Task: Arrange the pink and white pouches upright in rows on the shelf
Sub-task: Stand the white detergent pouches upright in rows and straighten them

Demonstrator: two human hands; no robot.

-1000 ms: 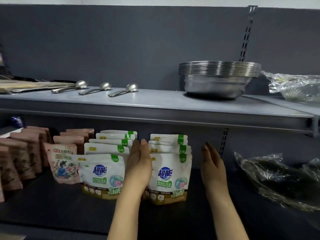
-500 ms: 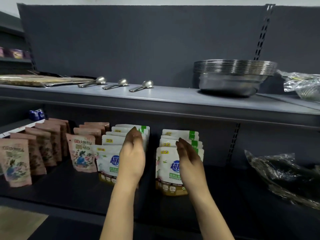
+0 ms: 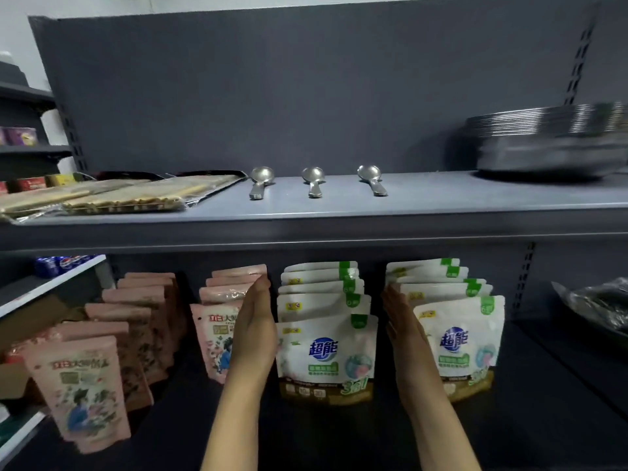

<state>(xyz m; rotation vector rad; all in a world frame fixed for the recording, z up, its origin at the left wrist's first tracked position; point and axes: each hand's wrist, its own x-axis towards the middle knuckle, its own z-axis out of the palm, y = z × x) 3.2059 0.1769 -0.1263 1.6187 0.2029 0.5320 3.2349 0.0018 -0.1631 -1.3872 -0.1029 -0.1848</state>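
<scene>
On the lower shelf (image 3: 339, 433), flat left hand (image 3: 255, 329) and right hand (image 3: 404, 329), fingers straight, bracket one row of white pouches (image 3: 326, 338); pink pouches (image 3: 136, 321) already stand upright in rows, so little seems left.

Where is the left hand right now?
In the head view, the left hand stands flat between the pink pouch row and the left white pouch row.

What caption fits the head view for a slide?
Both hands, left and right, flank a row of white pouches on the lower shelf.
</scene>
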